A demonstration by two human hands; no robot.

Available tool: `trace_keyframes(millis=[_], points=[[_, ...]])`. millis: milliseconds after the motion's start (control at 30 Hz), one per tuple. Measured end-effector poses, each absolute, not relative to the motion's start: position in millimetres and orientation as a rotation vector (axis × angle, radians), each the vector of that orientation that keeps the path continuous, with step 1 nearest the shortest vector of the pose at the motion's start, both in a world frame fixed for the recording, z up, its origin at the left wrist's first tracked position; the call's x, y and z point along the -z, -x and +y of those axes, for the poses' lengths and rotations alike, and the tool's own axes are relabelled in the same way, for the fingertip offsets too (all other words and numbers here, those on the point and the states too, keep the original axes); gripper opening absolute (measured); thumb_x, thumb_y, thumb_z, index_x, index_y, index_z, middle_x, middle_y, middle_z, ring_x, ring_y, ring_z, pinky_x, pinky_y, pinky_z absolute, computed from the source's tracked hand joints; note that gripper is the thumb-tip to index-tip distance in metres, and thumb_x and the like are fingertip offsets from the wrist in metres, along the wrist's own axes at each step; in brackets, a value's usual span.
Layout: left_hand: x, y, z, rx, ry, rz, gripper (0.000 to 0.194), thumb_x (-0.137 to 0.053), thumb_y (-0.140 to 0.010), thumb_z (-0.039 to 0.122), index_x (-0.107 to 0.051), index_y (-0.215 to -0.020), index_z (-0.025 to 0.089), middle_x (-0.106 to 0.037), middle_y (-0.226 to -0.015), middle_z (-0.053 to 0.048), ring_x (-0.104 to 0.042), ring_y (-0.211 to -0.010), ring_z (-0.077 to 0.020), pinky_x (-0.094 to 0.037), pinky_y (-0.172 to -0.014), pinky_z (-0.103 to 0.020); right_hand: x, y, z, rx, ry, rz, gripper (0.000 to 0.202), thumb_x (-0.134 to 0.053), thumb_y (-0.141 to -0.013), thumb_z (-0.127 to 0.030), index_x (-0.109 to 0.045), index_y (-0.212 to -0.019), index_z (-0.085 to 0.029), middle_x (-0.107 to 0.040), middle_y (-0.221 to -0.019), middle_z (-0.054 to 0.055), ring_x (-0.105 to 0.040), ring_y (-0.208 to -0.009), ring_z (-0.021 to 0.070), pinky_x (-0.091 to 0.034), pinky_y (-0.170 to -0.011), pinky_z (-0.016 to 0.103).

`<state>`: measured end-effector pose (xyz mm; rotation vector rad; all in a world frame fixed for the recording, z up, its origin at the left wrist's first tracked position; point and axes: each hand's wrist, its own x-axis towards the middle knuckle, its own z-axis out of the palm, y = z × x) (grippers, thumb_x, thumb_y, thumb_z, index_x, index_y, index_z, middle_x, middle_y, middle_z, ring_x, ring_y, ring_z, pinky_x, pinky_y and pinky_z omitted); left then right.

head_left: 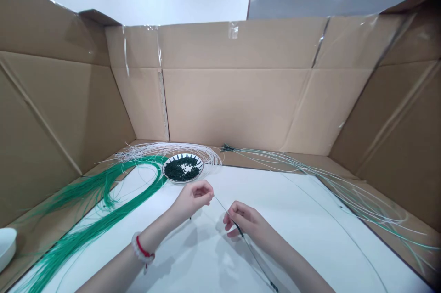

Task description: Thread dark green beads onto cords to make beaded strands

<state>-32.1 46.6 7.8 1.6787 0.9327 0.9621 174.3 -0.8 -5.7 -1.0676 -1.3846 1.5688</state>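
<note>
A thin cord [220, 203] is stretched between my two hands above the white board. My left hand [197, 194], with a red and a pale beaded bracelet at the wrist, pinches the cord's upper end between thumb and fingertips. Lower and to the right, my right hand [245, 219] is closed on the same cord. Small dark green beads [239, 230] sit on it just below the right fingers. From there the strand runs down to more dark beads [274, 286] near the bottom edge. A small dark speck [190, 218] shows below my left wrist.
A patterned dish [201, 170] of dark green beads [179, 172] stands beyond my left hand. Green strands [113, 217] spread leftward, white strands [165, 148] lie behind, and a beaded-end bundle [296, 160] extends right. Cardboard walls [237, 104] surround the white board [303, 224].
</note>
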Motion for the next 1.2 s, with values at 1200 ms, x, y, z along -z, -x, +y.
trace_keyframes(millis=[1200], points=[[21.5, 54.9, 28.8, -0.921, -1.733, 1.1, 0.017, -0.071, -0.084, 0.028, -0.077, -0.097, 0.017, -0.075, -0.092, -0.008, -0.067, -0.083, -0.0194, -0.052, -0.078, -0.032, 8.9, -166.6, -14.8, -1.508, 1.168, -1.242, 0.044, -0.085, -0.062, -0.056, -0.075, -0.078, -0.016, -0.068, -0.066, 0.003, -0.065, -0.061, 0.0173, -0.061, -0.065, 0.034]])
